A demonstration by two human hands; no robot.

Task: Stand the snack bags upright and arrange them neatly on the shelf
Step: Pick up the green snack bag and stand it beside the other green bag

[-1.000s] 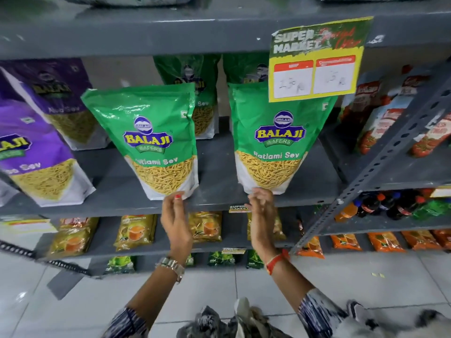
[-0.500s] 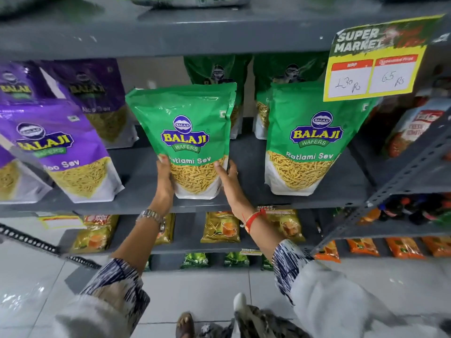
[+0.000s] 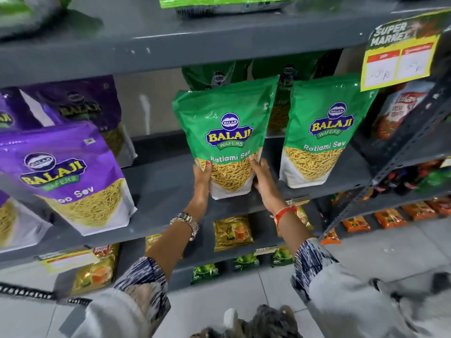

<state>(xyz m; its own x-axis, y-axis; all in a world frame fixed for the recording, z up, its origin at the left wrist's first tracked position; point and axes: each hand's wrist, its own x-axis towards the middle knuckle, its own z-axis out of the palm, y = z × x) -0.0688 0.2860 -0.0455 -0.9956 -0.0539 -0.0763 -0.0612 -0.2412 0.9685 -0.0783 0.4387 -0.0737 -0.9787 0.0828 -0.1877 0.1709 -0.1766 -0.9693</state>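
Note:
A green Ratlami Sev bag (image 3: pixel 225 123) stands upright on the grey shelf (image 3: pixel 166 181), close to the front edge. My left hand (image 3: pixel 201 178) clasps its lower left side and my right hand (image 3: pixel 262 178) its lower right side. A second green Ratlami Sev bag (image 3: pixel 322 128) stands upright just to its right, with a narrow gap between them. Two more green bags (image 3: pixel 214 74) stand behind, mostly hidden. Purple Aloo Sev bags (image 3: pixel 66 172) lean at the left of the same shelf.
A yellow price tag (image 3: pixel 400 57) hangs from the shelf above at the right. A slotted grey upright (image 3: pixel 390 164) separates a neighbouring rack with red tomato packs (image 3: pixel 400 108). Lower shelves carry small yellow, green and orange packets. Bare shelf lies between the purple and green bags.
A second ago my hands were at the shelf's front edge below the two green bags. Both moved onto the left green bag, and it now stands nearer the right bag. The view shifted left.

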